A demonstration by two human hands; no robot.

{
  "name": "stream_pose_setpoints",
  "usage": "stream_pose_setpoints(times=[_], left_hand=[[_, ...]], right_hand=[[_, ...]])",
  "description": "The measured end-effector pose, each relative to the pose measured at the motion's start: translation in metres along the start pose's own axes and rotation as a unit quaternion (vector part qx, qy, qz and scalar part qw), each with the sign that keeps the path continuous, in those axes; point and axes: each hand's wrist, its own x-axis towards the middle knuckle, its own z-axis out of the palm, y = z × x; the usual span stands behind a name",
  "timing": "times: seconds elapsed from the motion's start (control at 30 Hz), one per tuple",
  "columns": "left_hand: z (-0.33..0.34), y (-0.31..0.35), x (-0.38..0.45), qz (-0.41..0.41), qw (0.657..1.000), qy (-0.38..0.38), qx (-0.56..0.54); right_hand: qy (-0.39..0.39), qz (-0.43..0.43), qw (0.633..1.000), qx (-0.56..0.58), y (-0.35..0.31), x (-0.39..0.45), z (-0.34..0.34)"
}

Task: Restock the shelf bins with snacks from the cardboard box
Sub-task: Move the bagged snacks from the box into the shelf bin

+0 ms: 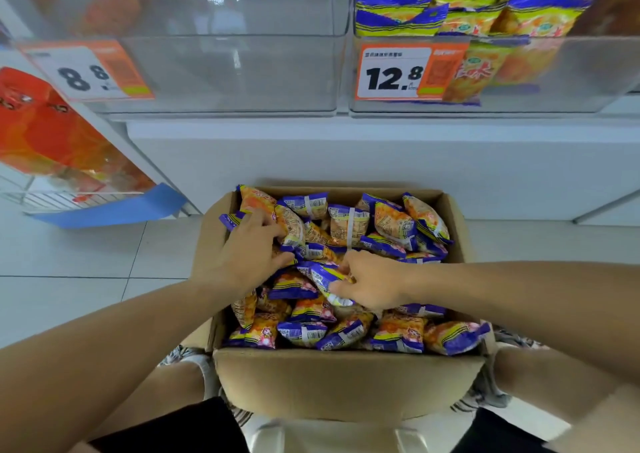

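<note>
An open cardboard box (346, 380) stands on the floor below the shelf, full of several small orange and purple snack packets (398, 335). My left hand (249, 255) reaches into the box's left side, fingers curled round a packet (292, 229). My right hand (370, 281) is in the middle of the box and grips another snack packet (325, 279). Above, a clear shelf bin (519, 72) with a 12.8 price tag (394, 72) holds the same kind of packets. The clear bin (225, 72) to its left, tagged 8.8, looks nearly bare.
A rack with red snack bags (45, 130) stands at the left over a blue panel. White shelf base (346, 162) runs behind the box. Pale floor tiles (86, 262) lie to the left. My knees flank the box.
</note>
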Motion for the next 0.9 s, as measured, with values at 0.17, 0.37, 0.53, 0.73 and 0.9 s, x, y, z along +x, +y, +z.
stream_pose_setpoints(times=[0.17,0.37,0.53,0.73,0.9], left_hand=[[0.003,0.021,-0.004,-0.046,0.990,0.015,-0.130],[-0.022,0.047,-0.001,-0.055,0.968,0.017,-0.243],[-0.065,0.074,-0.013,-0.157,0.834,-0.084,-0.522],[-0.124,0.102,-0.021,-0.101,0.789,-0.049,-0.604],[-0.173,0.123,-0.015,-0.049,0.726,-0.045,-0.684]], right_hand=[[0.070,0.006,0.992,0.104,0.006,-0.011,-0.002],[0.181,0.002,0.972,0.147,0.020,-0.027,-0.013],[0.267,-0.033,0.939,0.215,0.020,-0.043,-0.031],[0.342,-0.099,0.907,0.226,0.001,-0.074,-0.048],[0.400,-0.137,0.868,0.261,-0.026,-0.108,-0.073]])
